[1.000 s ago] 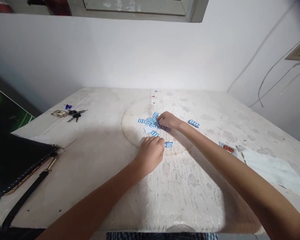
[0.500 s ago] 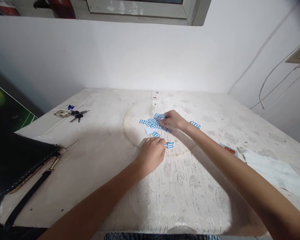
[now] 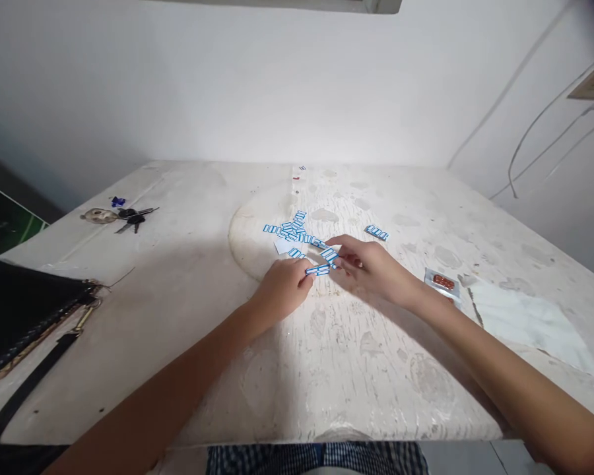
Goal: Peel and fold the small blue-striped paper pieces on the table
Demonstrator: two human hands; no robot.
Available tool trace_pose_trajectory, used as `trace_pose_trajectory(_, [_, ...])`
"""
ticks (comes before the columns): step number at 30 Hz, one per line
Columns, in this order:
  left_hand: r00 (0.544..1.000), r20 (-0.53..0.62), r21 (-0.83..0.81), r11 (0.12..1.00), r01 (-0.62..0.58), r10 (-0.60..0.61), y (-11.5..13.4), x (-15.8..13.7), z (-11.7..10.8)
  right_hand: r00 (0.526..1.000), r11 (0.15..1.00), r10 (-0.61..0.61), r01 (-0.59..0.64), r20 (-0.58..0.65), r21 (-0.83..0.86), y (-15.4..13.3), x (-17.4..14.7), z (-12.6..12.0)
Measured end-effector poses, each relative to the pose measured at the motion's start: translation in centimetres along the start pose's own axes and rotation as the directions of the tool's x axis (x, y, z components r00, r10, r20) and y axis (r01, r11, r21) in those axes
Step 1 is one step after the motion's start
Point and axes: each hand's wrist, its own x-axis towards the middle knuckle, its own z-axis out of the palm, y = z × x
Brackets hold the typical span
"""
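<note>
My left hand (image 3: pixel 288 285) is closed on a small white card with blue rectangles (image 3: pixel 318 270), which sticks out to the right of its fingers. My right hand (image 3: pixel 369 265) pinches another blue-marked card (image 3: pixel 329 256) between thumb and fingers, close above the first; whether the two cards touch I cannot tell. Just beyond the hands lies a loose pile of similar cards (image 3: pixel 293 229), overlapping at odd angles. A plain white piece (image 3: pixel 282 245) lies at the pile's near left side. Off to the right is a small neat stack of blue-marked cards (image 3: pixel 377 232).
Keys with a ring tag (image 3: pixel 133 218) and a small blue object (image 3: pixel 118 201) lie on the table (image 3: pixel 178 316) at the left. A black bag (image 3: pixel 34 316) rests at the left edge. On the right are a blister pack of red pills (image 3: pixel 443 282) and a white cloth (image 3: pixel 529 320).
My right hand has left the pile, bringing a card nearer to my left hand and the one it holds. The camera view has tilted down somewhat.
</note>
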Motion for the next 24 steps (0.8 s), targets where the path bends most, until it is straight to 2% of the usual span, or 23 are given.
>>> trace_pose_trajectory(3, [1.000,0.013,-0.021,1.000,0.010,-0.010,-0.2,0.1,0.1,0.999,0.990,-0.050,0.049,-0.002,-0.134,-0.3,-0.1,0.0])
trace_pose_trajectory(8, [0.999,0.034,-0.061,0.998,-0.004,0.006,-0.3,0.1,0.0,0.984,0.965,-0.176,0.176,0.016,-0.195,-0.2,-0.1,0.7])
trace_pose_trajectory(15, [0.999,0.047,-0.073,0.997,-0.013,0.016,0.0,0.1,-0.2,0.987,0.964,-0.149,0.133,-0.053,-0.232,0.2,-0.2,2.3])
trace_pose_trajectory(24, [0.999,0.016,0.034,0.998,-0.048,0.048,0.1,0.1,-0.1,0.987,0.977,-0.066,0.033,-0.148,-0.211,0.5,-0.2,2.6])
